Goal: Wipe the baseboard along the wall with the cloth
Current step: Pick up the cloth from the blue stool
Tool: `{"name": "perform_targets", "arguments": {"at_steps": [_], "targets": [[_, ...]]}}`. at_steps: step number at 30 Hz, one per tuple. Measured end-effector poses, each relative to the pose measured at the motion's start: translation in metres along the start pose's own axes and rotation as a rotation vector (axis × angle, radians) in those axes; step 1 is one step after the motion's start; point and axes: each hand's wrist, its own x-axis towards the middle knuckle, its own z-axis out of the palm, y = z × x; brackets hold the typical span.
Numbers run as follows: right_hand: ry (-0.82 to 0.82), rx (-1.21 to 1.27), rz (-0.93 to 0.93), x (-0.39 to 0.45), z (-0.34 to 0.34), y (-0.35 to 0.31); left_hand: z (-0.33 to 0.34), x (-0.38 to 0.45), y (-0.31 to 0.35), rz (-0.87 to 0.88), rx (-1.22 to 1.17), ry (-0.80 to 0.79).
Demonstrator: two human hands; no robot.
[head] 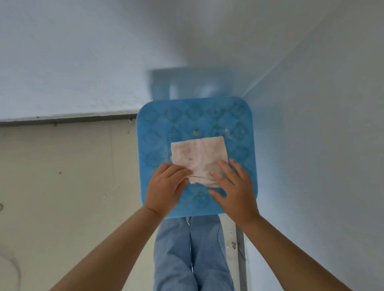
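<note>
A pale pink folded cloth (198, 155) lies on the seat of a blue plastic stool (156, 131) set in the corner of the room. My left hand (165, 187) is at the cloth's near left corner with its fingers curled onto the edge. My right hand (234, 189) lies with straight fingers on the cloth's near right corner. A dark grey baseboard (63, 120) runs along the foot of the left wall, from the left edge up to the stool. A second strip of baseboard (240, 251) shows along the right wall, below the stool.
White walls (81, 54) meet in a corner behind the stool. The floor (54, 195) is beige and scuffed, with a thin dark cord at the far left. My legs in blue trousers (191, 260) are under the stool's near edge.
</note>
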Motion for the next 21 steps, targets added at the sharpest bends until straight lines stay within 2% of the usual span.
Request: {"name": "perform_targets", "arguments": {"at_steps": [5,9,11,16,21], "targets": [[-0.049,0.27,0.027,0.032,-0.068,-0.026,-0.063,0.031,0.044,-0.32,-0.167,-0.068],[-0.194,0.529,0.271,0.06,-0.152,-0.067,-0.129,0.07,0.09,-0.662,-0.431,-0.155],[-0.153,0.594,0.29,0.062,-0.184,-0.086,-0.157,0.08,0.111,-0.758,-0.53,-0.121],[-0.103,0.631,0.206,0.048,-0.238,-0.132,-0.213,0.094,0.152,-0.863,-0.658,-0.077],[-0.088,0.694,0.391,0.022,-0.257,-0.159,-0.245,0.093,0.166,-0.759,-0.62,-0.231]]}}
